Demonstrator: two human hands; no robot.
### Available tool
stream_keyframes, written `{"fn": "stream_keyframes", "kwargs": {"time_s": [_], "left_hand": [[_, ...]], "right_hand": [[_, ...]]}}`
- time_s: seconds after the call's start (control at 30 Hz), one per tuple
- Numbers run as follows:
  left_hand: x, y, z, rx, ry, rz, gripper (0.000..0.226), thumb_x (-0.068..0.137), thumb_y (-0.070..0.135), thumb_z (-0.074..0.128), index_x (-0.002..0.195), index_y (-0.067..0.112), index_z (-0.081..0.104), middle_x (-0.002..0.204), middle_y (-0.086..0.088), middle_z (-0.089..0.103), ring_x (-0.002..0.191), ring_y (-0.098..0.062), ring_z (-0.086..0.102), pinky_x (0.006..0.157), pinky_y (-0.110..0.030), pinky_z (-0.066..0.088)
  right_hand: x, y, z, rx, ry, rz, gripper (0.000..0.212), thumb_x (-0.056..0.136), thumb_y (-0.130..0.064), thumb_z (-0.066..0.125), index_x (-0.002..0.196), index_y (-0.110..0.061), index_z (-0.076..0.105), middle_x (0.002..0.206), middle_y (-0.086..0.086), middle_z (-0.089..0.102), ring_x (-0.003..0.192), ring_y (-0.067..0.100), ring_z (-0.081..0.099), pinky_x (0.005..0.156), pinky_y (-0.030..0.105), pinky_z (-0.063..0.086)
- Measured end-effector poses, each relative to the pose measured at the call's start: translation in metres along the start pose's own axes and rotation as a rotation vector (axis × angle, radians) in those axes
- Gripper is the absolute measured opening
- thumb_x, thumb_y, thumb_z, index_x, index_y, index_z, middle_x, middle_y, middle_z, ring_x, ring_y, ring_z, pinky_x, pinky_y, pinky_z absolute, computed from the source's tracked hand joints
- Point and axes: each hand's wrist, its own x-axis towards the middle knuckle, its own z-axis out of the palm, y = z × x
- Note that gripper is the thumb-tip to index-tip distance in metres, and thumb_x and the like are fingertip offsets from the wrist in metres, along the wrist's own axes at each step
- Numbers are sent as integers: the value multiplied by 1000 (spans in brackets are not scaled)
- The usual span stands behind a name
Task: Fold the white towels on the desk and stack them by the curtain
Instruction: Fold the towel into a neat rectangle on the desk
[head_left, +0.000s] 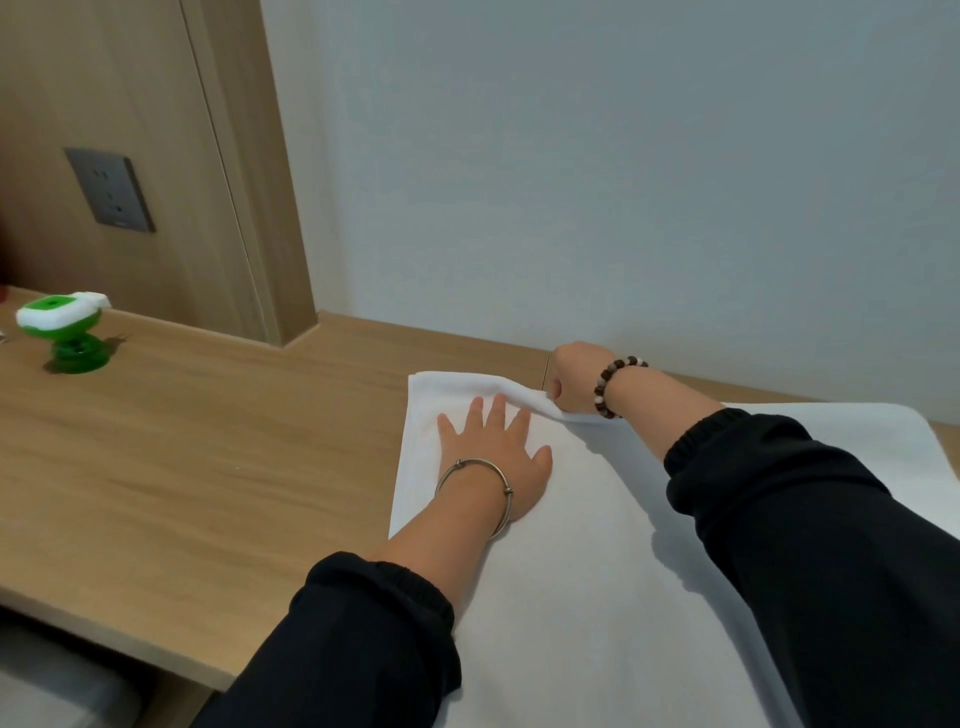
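On the surface (208, 441): a white towel (597, 545) lies spread over the right part of the wood, its far edge close to the wall.
Left hand (493, 457): flat on the towel near its far left corner, fingers straight and splayed, pressing the cloth down and grasping nothing.
Right hand (571, 379): fingers curled, pinching the towel's far edge just beside the left fingertips and raising a small ridge of cloth.
Handling: soft, limp and light by the look. It will likely sag and crease wherever it is unsupported, so it is best taken at a corner or along an edge while the other palm anchors the rest.
Step judged: an early fold or edge-straightening; no stack shows, and the curtain is out of view.
Elsewhere: a green-and-white gadget (65, 332) stands far left, well apart from the towel; a grey socket plate (110, 189) sits on the wood panel.
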Motion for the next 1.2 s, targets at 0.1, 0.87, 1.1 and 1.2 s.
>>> {"fn": "stream_keyframes", "kwargs": {"time_s": [0.1, 0.87, 1.1, 1.2], "left_hand": [[-1, 0, -1, -6, -2, 6, 63, 94, 55, 15, 152, 31, 3, 160, 2, -7, 147, -22, -9, 113, -58, -4], [0, 0, -1, -8, 1, 6, 63, 94, 55, 15, 151, 30, 5, 160, 1, -5, 147, -23, -8, 113, -58, -4], [1, -1, 2, -19, 7, 18, 62, 94, 55, 16, 151, 31, 7, 160, 2, -4, 146, -23, -9, 113, -58, -5], [2, -1, 1, -21, 7, 14, 62, 94, 55, 16, 151, 31, 8, 160, 2, -4, 146, -23, -9, 113, -58, -5]], "right_hand": [[0, -3, -4, -35, -42, -7, 35, 87, -15, 49, 54, -14, 40, 53, 3, 37, 49, 20, 34, 47, 24, 29], [15, 5, -9, -177, -73, -112, 35, 87, -25, 53, 56, -14, 43, 54, 1, 41, 48, 19, 38, 46, 23, 31], [28, 25, 2, -143, 67, 37, 28, 91, -28, 57, 70, -9, 54, 72, 6, 59, 58, 19, 52, 49, 24, 38], [30, 34, 12, 101, 184, 71, 15, 90, -19, 56, 86, -7, 64, 86, 7, 64, 77, 23, 59, 64, 29, 45]]}}
